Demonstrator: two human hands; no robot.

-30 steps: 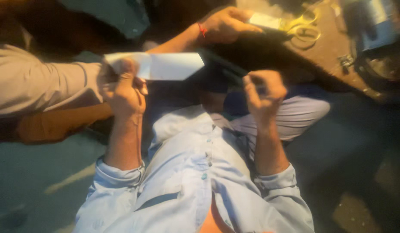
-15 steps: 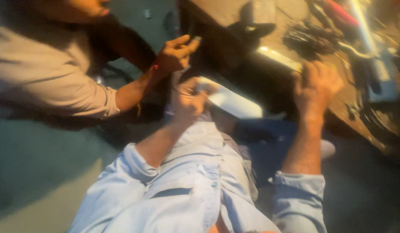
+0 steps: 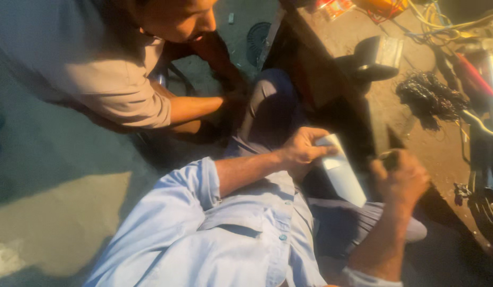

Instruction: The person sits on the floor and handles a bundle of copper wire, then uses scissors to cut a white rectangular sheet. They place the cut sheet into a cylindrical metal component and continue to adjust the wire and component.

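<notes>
Left hand [image 3: 305,151] closed on the near upper edge of a pale, flat, rectangular sheet of thin metal or card [image 3: 342,175], thumb on top and fingers curled beneath. Right hand [image 3: 399,178] clenched tight around a dark, narrow tool handle [image 3: 391,149] at the sheet's far edge; too dim and blurred to tell what kind of tool. Sheet held tilted over the lap, between both hands, just beside the edge of the worn brown wooden desk [image 3: 363,106].

Compared with a second ago: sheet turned from lying level across the body to slanting down toward the knees, and brought close against the desk edge. Right hand, then further from the sheet, now at its far end. Co-worker's hand [image 3: 233,101], earlier stretched to the yellow scissors on the desk, then near the sheet, now drawn back and low, beside a dark trouser knee [image 3: 270,103], well apart from the sheet. By the look of it, the holding now rests with the wearer's two hands alone.

On the desk: black tangled bundle of wire [image 3: 430,98], dark boxy device [image 3: 376,56], yellow cables [image 3: 437,21].
</notes>
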